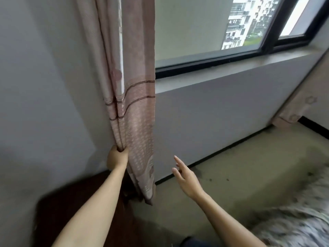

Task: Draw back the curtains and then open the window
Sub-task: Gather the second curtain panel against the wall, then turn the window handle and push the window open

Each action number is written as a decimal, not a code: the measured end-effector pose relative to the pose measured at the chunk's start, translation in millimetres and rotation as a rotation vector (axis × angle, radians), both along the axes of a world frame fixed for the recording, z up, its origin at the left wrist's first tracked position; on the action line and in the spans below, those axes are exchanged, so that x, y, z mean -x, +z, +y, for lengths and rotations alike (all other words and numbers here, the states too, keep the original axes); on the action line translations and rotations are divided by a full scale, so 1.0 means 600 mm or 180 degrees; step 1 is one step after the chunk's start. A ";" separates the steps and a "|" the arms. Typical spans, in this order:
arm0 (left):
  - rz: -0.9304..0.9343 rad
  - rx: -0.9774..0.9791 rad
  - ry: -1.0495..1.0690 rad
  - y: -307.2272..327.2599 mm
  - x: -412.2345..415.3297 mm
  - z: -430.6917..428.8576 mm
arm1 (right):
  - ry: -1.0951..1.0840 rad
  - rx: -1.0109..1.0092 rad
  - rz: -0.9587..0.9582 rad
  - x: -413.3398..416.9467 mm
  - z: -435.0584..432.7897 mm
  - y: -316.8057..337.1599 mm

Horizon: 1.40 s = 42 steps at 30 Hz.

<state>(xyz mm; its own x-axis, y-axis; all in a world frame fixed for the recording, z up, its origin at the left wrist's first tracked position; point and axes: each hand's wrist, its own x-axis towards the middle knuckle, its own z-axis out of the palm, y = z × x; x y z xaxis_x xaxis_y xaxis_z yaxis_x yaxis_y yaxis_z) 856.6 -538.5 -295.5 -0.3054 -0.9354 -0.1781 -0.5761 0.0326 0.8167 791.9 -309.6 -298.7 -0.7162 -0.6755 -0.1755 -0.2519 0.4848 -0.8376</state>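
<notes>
While our left hand clenches the gathered pink curtain against the grey wall, our right hand hangs released, fingers spread, below the sill; the dark-framed window stands uncovered, its sash closed.

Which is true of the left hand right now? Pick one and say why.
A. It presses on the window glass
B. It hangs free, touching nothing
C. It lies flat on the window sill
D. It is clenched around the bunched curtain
D: the left hand is fisted around the gathered folds of the curtain low down beside the wall, while the right hand is open in the air.
</notes>
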 end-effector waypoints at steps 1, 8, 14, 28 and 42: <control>-0.0026 -0.0066 0.0014 -0.019 0.000 0.008 | -0.0199 -0.0070 -0.0119 -0.004 0.039 -0.020; -0.0149 -0.0281 0.0420 -0.089 0.010 0.081 | -0.1124 -0.0413 -0.0611 0.018 0.224 -0.091; -0.0041 -0.0287 0.0070 -0.112 0.046 0.174 | -0.1532 -0.0415 -0.0483 0.082 0.296 -0.091; -0.0340 -0.1060 -0.2597 -0.157 0.270 0.375 | -0.2179 -0.0534 -0.1153 0.169 0.386 -0.150; -0.0418 -0.1134 -0.3098 -0.125 0.709 0.394 | -0.2647 -0.0641 -0.0861 0.514 0.405 -0.139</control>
